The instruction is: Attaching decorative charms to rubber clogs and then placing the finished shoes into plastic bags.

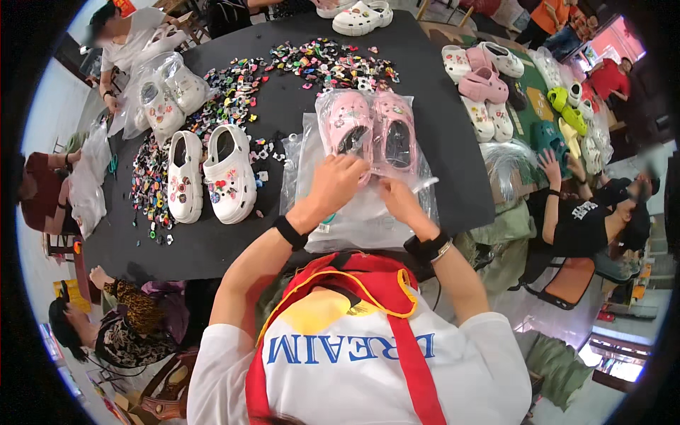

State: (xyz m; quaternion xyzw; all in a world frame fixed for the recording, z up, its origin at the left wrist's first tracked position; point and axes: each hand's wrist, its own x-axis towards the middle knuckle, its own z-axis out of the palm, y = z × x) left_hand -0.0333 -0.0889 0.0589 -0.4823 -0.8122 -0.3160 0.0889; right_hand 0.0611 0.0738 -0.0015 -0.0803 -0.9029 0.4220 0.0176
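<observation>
A pair of pink clogs point(352, 117) with charms on their uppers lies side by side in a clear plastic bag point(409, 168), toes pointing away from me. My left hand point(338, 183) is closed at the heel end of the left clog, its bent fingers gripping the bag there. Just right of it, my right hand point(401, 201) pinches the bag's near edge below the right clog. A whitish strip of plastic sticks out beside that hand. Beneath lie more flat clear bags point(347, 232). White clogs point(230, 177) with charms stand left of my hands.
Loose colourful charms point(237, 92) spread over the black table point(446, 142). Bagged white clogs point(166, 99) are at the left, and another white pair point(363, 18) at the far edge. More clogs point(484, 85) cover a table at the right. Several people work around the tables.
</observation>
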